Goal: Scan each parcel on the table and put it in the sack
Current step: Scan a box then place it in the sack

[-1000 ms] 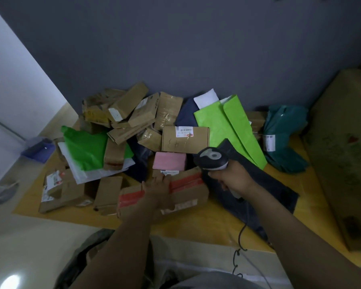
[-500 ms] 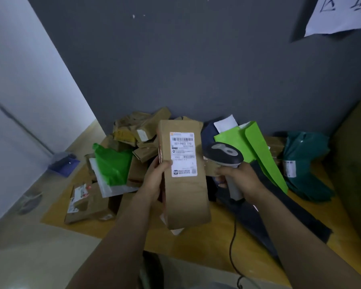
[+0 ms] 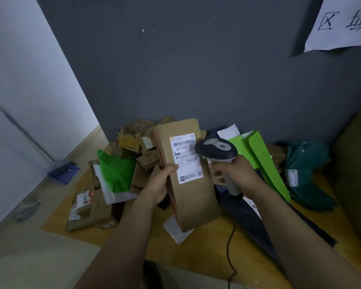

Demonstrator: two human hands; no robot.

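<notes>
Two hands are up: left hand (image 3: 158, 185) and right hand (image 3: 240, 174). One scanner (image 3: 216, 151), one box (image 3: 193, 201) held. At eleven o'clock sits one heap (image 3: 133, 140) of brown boxes, ten or so, too jumbled to count surely. Two loose boxes (image 3: 86, 213) lie at eight o'clock. Two bright green pieces: a green bag (image 3: 117, 172) at nine o'clock and a green mailer (image 3: 263, 159) at two. One teal bag (image 3: 308, 176) at three. One sign (image 3: 342, 24).

Box (image 3: 193, 197): long brown carton, upright in the left hand (image 3: 161, 184) above the worktop (image 3: 213, 247), white barcode label (image 3: 186, 157) facing the viewer. Scanner (image 3: 216, 152): dark head just beside the label's right edge, in the right hand (image 3: 238, 174). Other parcels (image 3: 129, 140): heaped at the far-left corner.
</notes>
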